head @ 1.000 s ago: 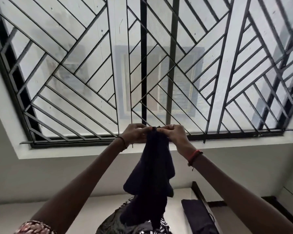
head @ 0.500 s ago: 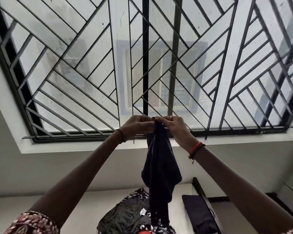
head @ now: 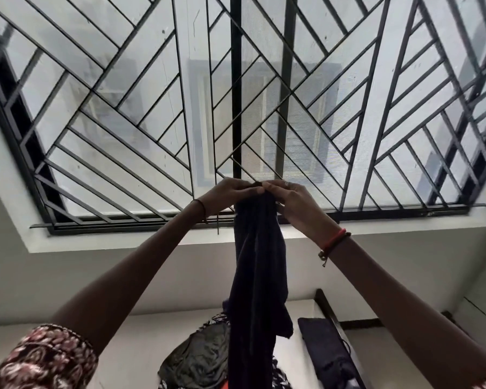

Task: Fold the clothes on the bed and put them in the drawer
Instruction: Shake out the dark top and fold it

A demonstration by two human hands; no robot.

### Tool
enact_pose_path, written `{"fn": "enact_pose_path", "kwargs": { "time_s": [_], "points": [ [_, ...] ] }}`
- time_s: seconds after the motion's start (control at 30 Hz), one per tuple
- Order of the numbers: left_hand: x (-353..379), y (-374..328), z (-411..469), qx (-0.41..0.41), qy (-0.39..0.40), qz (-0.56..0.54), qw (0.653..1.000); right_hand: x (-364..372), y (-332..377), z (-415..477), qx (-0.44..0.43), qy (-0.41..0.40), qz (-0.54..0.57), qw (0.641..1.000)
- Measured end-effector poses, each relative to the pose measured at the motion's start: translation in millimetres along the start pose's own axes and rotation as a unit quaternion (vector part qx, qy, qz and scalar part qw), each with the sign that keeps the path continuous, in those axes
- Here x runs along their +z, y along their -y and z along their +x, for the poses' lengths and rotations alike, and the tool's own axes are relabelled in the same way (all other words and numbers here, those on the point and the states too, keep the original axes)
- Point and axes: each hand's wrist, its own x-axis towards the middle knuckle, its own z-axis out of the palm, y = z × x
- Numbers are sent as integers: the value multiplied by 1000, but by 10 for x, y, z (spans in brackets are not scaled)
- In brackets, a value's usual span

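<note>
**Slippage risk at a narrow two-handed pinch**

Both hands are raised at mid-frame. The left hand (head: 227, 193) and right hand (head: 292, 200) almost touch, each pinching the bunched top edge of the dark garment (head: 257, 276) between thumb and curled fingers. The cloth hangs straight down the centre of the frame. Its lower end dangles over the heap of clothes (head: 199, 357) on the bed (head: 124, 346) at the bottom.

Likely troubles, as I judge them:
- Both grips hold one gathered point, so the cloth hangs twisted. A fold begun this way could come out crooked.
- If the hands spread apart to find the corners, one pinch may lose its edge and the garment would drop into the heap.
- The hanging end could drag or catch on the heap when lowered.
- The folded dark piece (head: 323, 349) at lower right lies near the bed's edge, and a careless sweep might disturb it.

Count:
- two hands
- one held garment
- one loose heap, whose separate pieces cannot be told apart
- one folded piece
- one red bracelet (head: 333, 242) on the right wrist
- one barred window (head: 124, 108)

No drawer is in view.
</note>
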Motion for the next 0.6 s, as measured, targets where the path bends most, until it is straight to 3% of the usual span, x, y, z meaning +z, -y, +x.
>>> {"fn": "enact_pose_path", "kwargs": {
  "time_s": [0.2,0.3,0.37,0.6],
  "points": [
    [-127,-159,99,27,-24,37,999,-160,-174,-128,-12,49,-54,997],
    [-231,-220,144,33,-56,-13,998,-329,-374,-241,-8,123,-149,981],
    [-321,-243,175,30,-84,-57,994,-403,-473,-296,-8,126,-181,975],
    [-389,-255,232,17,-99,-48,994,-507,-504,-277,8,72,-51,996]
  ]
}}
